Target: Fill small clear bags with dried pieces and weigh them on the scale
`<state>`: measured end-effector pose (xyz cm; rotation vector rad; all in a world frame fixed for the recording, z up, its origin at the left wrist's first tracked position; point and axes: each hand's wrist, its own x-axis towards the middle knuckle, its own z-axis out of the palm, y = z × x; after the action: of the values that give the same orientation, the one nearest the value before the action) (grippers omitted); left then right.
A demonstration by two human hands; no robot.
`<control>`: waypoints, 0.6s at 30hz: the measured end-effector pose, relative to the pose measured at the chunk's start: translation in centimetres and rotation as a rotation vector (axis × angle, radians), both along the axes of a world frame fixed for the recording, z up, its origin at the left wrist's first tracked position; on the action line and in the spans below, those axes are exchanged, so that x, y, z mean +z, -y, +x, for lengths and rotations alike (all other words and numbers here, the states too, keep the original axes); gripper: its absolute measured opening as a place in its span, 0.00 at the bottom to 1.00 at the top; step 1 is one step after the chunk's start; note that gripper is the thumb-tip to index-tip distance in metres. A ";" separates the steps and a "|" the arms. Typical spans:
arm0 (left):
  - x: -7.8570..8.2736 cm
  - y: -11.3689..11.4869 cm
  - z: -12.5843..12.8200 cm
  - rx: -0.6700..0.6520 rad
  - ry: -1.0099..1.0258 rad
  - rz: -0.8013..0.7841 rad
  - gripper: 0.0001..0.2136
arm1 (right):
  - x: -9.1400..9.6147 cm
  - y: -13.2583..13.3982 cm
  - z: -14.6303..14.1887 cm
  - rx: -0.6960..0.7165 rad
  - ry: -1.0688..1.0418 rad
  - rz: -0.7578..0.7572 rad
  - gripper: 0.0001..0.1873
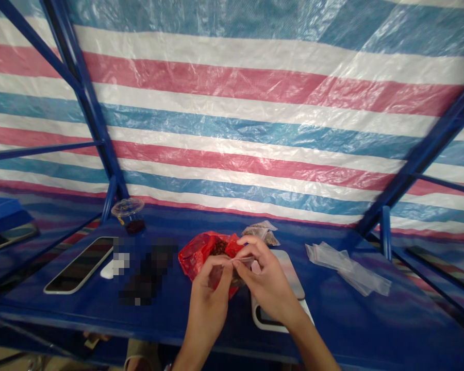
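My left hand (212, 291) and my right hand (268, 281) meet over the front of the table, thumbs and fingertips pinched on the top edge of a small clear plastic bag (237, 278). Most of this bag is hidden by the fingers, and its contents are hard to make out. Just behind it, a red plastic bag (192, 253) lies open with brown, grainy bits (218, 248) inside. Under and beside my right hand is a white digital scale (294, 275) with a metal plate, partly covered by the hand and forearm.
Filled clear bags (269, 237) lie behind the scale. Flat clear zip bags (348, 268) spread to the right. On the left are a phone (81, 265), a white object (108, 269), a blurred dark item (150, 270) and a clear cup (129, 214). Blue frame posts (88, 103) flank the striped sheet.
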<state>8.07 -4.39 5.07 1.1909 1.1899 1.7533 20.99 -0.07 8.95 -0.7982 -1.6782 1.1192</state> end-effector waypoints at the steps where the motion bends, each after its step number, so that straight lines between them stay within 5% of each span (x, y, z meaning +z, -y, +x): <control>1: -0.2 0.0 -0.1 0.004 -0.021 -0.008 0.13 | 0.1 -0.3 0.5 -0.015 -0.002 -0.008 0.17; 6: -1.2 -0.3 -0.3 0.165 -0.055 -0.055 0.19 | -1.8 -3.7 5.0 -0.370 0.049 0.009 0.20; 9: -1.3 -0.2 -0.5 0.201 -0.066 -0.077 0.20 | -4.1 -5.6 7.5 -0.494 0.230 -0.049 0.20; 11: -1.3 -0.1 -0.6 0.216 -0.061 -0.086 0.20 | -5.1 -6.2 8.4 -0.569 0.367 0.040 0.18; 15: -1.3 -0.1 -0.8 0.220 -0.059 -0.101 0.19 | -4.8 -6.2 9.9 -0.859 0.477 0.323 0.19; 18: -1.4 -0.1 -0.7 0.214 -0.064 -0.094 0.18 | -3.8 -6.1 11.0 -0.949 0.484 0.307 0.20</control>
<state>7.38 -4.27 3.68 1.1045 1.4678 1.8022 32.03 6.03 5.11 -1.5078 -1.4773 0.0073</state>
